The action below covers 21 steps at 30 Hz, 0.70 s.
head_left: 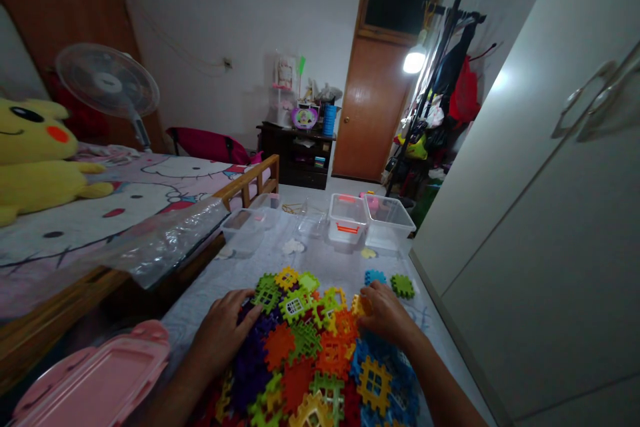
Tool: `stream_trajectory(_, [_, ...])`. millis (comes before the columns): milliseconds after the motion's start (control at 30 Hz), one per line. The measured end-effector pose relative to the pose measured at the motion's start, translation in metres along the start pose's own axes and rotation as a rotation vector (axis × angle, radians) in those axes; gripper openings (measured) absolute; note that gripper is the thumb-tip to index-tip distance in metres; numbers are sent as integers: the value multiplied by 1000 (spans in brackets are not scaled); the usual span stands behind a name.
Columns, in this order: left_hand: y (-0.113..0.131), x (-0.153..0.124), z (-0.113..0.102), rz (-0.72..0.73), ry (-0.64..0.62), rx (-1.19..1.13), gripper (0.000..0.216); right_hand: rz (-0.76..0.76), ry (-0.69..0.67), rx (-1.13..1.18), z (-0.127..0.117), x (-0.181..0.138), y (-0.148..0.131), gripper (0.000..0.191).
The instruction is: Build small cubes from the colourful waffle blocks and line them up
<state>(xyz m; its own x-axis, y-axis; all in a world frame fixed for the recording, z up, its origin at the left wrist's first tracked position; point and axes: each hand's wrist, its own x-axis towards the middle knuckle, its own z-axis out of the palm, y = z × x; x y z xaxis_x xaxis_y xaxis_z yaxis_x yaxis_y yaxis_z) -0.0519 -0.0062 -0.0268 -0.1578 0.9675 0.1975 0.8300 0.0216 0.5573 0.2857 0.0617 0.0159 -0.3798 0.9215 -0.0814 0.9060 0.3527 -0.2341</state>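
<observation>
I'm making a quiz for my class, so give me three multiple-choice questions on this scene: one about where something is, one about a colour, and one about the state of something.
1. Where is the yellow stuffed toy?
A. On the floor by the door
B. On the bed
C. On the dark cabinet

2. What colour is the plastic lid near the left hand?
A. Blue
B. Green
C. Pink

3. What state is the door in?
A. Shut
B. Wide open
C. Taken off its frame

Answers:
1. B, the toy lies against the patterned bed cover.
2. C, the lid shows pink at the lower left.
3. A, the door sits closed in its frame.
</observation>
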Motion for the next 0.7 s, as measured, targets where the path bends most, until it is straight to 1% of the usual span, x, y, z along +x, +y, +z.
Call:
stream_trajectory(167, [-2, 0, 1, 1, 14, 2, 40, 9, -8, -54, 6, 4, -4, 22])
stream_trajectory(233, [-1, 0, 1, -2, 16, -2, 40, 13, -3, -59, 6, 5, -6, 24])
stream_trajectory(333, [1, 0, 1, -12, 14, -11, 40, 8, 33, -78, -2, 10, -6, 31])
stream_trajectory(433, [2, 0, 0, -13, 4, -15, 40, 14, 89, -110, -14, 26, -5, 37])
stream_trajectory(500, [1, 0, 0, -16, 1, -17, 40, 22, 97, -122, -19, 42, -5, 38])
stream_trajectory(600, [-1, 0, 1, -23, 12, -19, 39, 13, 72, -138, -20, 65, -6, 40])
stream_trajectory(700, [-2, -1, 1, -20, 18, -12, 39, 10, 10, -159, -14, 80, -7, 42])
